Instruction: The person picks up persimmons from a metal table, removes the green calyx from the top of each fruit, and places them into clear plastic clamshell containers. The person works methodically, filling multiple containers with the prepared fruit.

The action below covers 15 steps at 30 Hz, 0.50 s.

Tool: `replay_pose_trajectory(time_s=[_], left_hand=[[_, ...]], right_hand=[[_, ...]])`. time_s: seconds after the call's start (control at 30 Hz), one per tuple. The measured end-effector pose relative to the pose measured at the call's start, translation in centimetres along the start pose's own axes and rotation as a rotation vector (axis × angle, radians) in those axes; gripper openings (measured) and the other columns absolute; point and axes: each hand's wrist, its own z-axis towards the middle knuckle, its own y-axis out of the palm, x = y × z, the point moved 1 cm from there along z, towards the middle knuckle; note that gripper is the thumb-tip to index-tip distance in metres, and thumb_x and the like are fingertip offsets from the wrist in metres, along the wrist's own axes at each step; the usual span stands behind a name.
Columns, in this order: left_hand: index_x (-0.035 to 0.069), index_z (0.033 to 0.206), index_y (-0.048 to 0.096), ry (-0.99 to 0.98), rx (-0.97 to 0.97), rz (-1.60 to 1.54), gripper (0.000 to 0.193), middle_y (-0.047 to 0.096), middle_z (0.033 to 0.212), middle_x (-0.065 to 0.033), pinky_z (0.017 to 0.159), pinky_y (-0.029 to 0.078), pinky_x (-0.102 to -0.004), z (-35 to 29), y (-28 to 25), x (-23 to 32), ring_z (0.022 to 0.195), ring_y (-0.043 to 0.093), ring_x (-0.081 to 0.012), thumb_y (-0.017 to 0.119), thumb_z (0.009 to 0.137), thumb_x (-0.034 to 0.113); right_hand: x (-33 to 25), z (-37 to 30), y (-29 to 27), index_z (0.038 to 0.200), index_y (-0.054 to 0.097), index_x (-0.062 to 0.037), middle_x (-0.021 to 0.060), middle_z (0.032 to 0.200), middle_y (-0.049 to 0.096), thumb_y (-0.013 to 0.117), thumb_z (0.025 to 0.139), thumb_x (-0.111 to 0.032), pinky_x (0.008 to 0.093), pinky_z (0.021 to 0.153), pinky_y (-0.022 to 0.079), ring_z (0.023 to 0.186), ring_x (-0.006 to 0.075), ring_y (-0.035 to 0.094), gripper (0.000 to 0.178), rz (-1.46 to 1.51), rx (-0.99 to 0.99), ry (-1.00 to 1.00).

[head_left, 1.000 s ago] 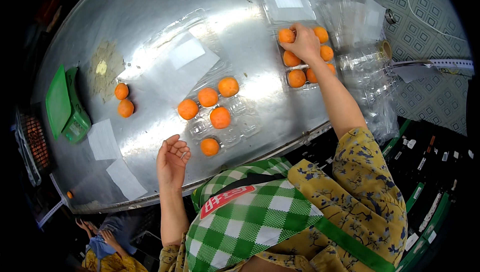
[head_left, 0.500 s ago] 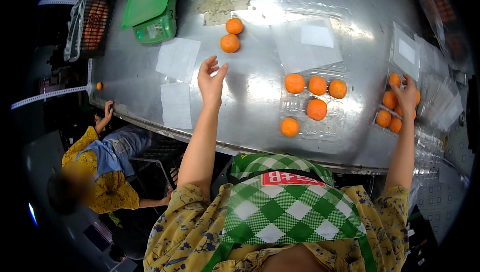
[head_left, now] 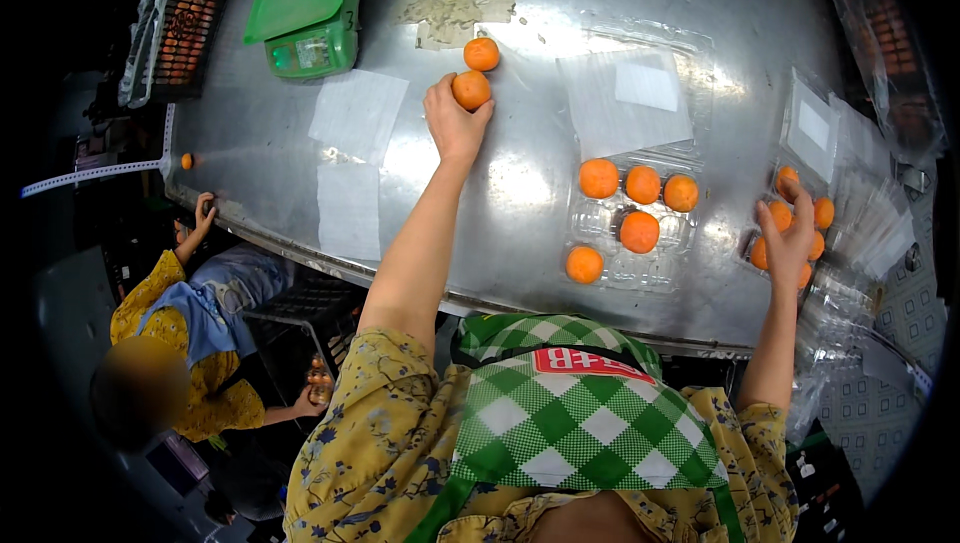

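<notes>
My left hand (head_left: 458, 123) is closed around an orange fruit (head_left: 471, 90) on the metal table, its thumb on the right side. Just beyond it lies another orange fruit (head_left: 481, 54). On the right, my right hand (head_left: 790, 240) is over a filled clear plastic tray, partly hiding the fruit inside. Its thumb and fingers are spread on either side of an orange fruit (head_left: 780, 215); a firm grip is not visible. Between my hands, a clear compartment tray (head_left: 655, 261) holds several orange fruits (head_left: 640, 232), with bare compartments among them. White sheets (head_left: 630, 93) lie on its lid.
A green scale (head_left: 312, 18) stands at the far left, near white foam sheets (head_left: 358, 115). Stacked clear trays (head_left: 845, 318) are at the right edge. A crate of fruit (head_left: 185, 33) sits beyond the left edge. Another person's hand (head_left: 204, 213) touches the table's left edge.
My left hand has moved forward and closed on the nearer of the two loose fruits. My right hand has shifted nearer to me over the filled tray, its fingers spreading.
</notes>
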Motion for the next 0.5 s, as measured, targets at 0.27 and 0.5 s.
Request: replay_pose_trajectory(time_s=[0.27,0.5], left_hand=[[0.005,0.12,0.055,0.322,-0.21,-0.479,0.066,0.057,0.115,-0.0109,0.09,0.045,-0.0387,-7.8,-5.3,9.5,0.106,0.053,-0.0287,0.082,0.061,0.017],[0.006,0.117,0.06,0.594,-0.461,-0.557,0.065,0.061,0.111,-0.0105,0.092,0.044,-0.0405,-11.3,-7.0,14.8,0.107,0.054,-0.0291,0.081,0.056,0.017]], right_hand=[[-7.0,-2.6,4.0,0.118,0.057,-0.0048,0.0079,0.106,0.063,0.067,0.079,-0.013,0.0323,0.091,0.044,0.104,0.0163,0.056,0.041,0.828,-0.537,0.328],[-12.5,-3.5,7.2,0.134,0.04,-0.0009,0.0105,0.122,0.054,0.063,0.086,-0.031,0.0354,0.092,0.048,0.111,0.0181,0.055,0.061,1.687,-0.951,0.556]])
